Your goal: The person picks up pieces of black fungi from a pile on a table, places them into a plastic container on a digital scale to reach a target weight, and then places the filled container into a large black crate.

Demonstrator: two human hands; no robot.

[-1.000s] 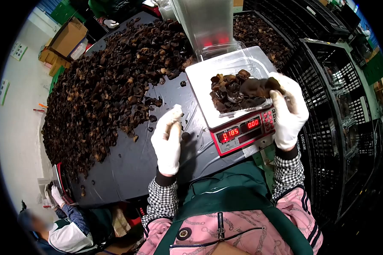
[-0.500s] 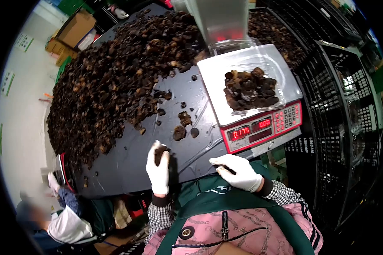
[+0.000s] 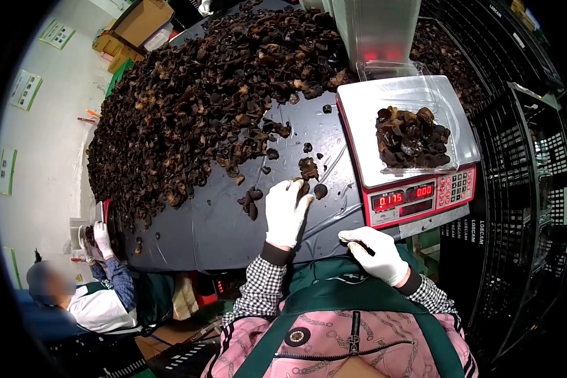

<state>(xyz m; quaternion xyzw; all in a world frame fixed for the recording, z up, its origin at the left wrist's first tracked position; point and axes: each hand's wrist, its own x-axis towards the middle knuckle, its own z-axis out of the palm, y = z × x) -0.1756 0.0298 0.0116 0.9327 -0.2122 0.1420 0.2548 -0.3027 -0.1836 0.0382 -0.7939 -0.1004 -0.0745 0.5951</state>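
Observation:
My left hand [image 3: 286, 214], in a white glove, reaches over the dark table; its thumb and fingertips close around a piece of wood ear mushroom [image 3: 304, 188]. Beside it lie a brown ragged piece [image 3: 308, 167] and a small round dark one [image 3: 320, 191]. To the left rest a few loose pieces [image 3: 252, 202]. My right hand [image 3: 378, 255], also gloved, hovers at the table's near edge below the scale, its fingers bent together; whatever they hold is hidden. On the scale [image 3: 360, 151], a clear plastic tray [image 3: 455, 157] contains dark mushrooms [image 3: 412, 138]. The display reads 0.175.
A large heap of wood ear mushrooms [image 3: 214, 94] covers the table's far left. Stacked clear trays [image 3: 384, 38] stand behind the scale. Black crates [image 3: 504, 157] line the right side. At lower left a co-worker [image 3: 101, 302] handles dark pieces with gloved hands.
My left hand has moved right and forward onto a mushroom piece; the pieces it held now lie on the table. The dark piece in my right hand no longer shows. The view has shifted.

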